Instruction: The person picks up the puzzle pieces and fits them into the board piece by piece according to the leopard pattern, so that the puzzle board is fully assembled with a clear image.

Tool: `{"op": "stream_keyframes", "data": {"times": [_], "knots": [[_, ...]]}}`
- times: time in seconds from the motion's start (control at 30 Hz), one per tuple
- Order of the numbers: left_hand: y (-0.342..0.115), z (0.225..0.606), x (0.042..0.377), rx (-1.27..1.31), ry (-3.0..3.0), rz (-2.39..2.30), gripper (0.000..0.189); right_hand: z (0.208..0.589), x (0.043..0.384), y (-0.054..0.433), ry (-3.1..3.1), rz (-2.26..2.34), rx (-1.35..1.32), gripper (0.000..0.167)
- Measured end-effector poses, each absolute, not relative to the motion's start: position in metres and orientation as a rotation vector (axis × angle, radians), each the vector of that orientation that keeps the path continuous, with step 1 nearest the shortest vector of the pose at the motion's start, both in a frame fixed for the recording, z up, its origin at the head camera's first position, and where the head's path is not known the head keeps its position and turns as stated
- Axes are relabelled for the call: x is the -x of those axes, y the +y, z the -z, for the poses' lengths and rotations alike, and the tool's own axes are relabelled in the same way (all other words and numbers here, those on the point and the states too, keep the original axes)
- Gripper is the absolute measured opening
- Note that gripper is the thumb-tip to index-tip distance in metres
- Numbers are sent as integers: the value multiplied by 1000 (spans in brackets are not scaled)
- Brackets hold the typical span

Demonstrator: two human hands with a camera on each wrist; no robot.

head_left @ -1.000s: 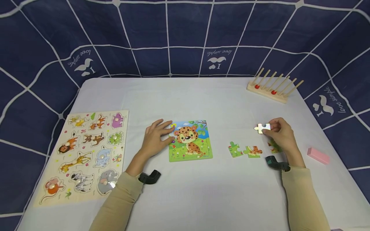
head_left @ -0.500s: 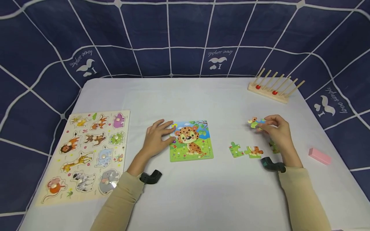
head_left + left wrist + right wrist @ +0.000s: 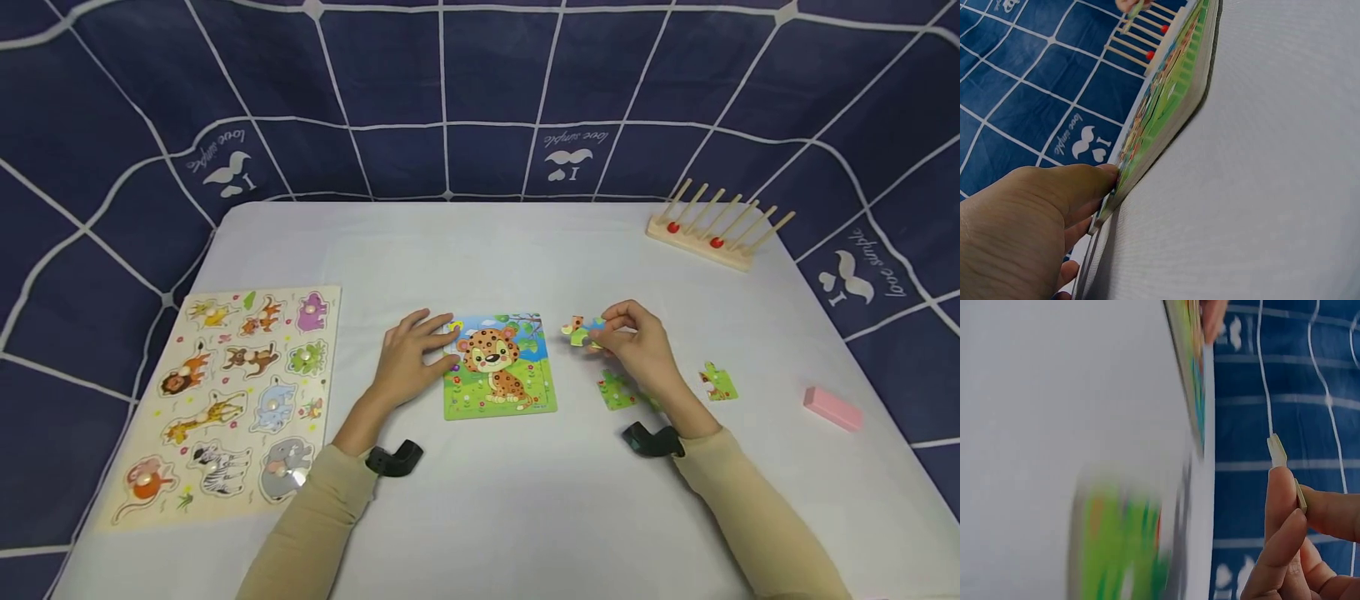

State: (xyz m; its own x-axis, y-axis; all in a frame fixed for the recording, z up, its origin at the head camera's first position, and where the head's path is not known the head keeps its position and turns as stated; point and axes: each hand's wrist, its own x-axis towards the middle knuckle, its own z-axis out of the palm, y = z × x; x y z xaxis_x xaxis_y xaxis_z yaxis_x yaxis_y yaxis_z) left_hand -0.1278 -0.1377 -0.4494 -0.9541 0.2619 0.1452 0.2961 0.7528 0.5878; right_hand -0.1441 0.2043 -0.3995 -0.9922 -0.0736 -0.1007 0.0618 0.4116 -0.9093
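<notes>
A small square jigsaw board (image 3: pixel 480 412) with a spotted leopard picture lies flat near the table's middle. My left hand (image 3: pixel 412 358) rests at its left edge, fingers spread and the thumb touching the rim, as the left wrist view also shows. My right hand (image 3: pixel 637 343) pinches a jigsaw piece (image 3: pixel 579 332) between thumb and fingers, raised just right of the board. Edge-on, that piece (image 3: pixel 1277 451) shows in the right wrist view. Below the right hand lies a green loose piece (image 3: pixel 615 392); another beside it is mostly hidden by the wrist. A further piece (image 3: pixel 718 382) lies farther right.
A large wooden animal peg puzzle (image 3: pixel 330 350) covers the table's left side. At the back right stands a wooden rack (image 3: pixel 697 243) with upright sticks and red beads. A pink block (image 3: pixel 833 408) lies near the right edge. A blue checked cloth (image 3: pixel 495 83) hangs behind.
My right hand has turned the pinched piece picture side up and carried it left toward the leopard board, uncovering the rightmost loose piece. The left hand stays at the board's edge.
</notes>
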Motion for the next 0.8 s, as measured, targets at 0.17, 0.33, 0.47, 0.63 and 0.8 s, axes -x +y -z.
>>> {"op": "stream_keyframes", "data": {"times": [0.17, 0.33, 0.47, 0.63, 0.8], "knots": [[-138, 450, 128, 461, -2893, 974, 44, 399, 142, 175, 2503, 1605, 119, 30], [-137, 449, 128, 448, -2900, 980, 45, 402, 139, 154, 2428, 1627, 221, 26], [-135, 449, 128, 454, -2901, 981, 45, 406, 138, 146, 2424, 1622, 258, 24], [-135, 448, 128, 451, -2907, 973, 45, 410, 139, 141, 2451, 1590, 282, 24], [-136, 448, 128, 436, -2915, 974, 45, 415, 139, 137, 2484, 1519, 333, 24]]}}
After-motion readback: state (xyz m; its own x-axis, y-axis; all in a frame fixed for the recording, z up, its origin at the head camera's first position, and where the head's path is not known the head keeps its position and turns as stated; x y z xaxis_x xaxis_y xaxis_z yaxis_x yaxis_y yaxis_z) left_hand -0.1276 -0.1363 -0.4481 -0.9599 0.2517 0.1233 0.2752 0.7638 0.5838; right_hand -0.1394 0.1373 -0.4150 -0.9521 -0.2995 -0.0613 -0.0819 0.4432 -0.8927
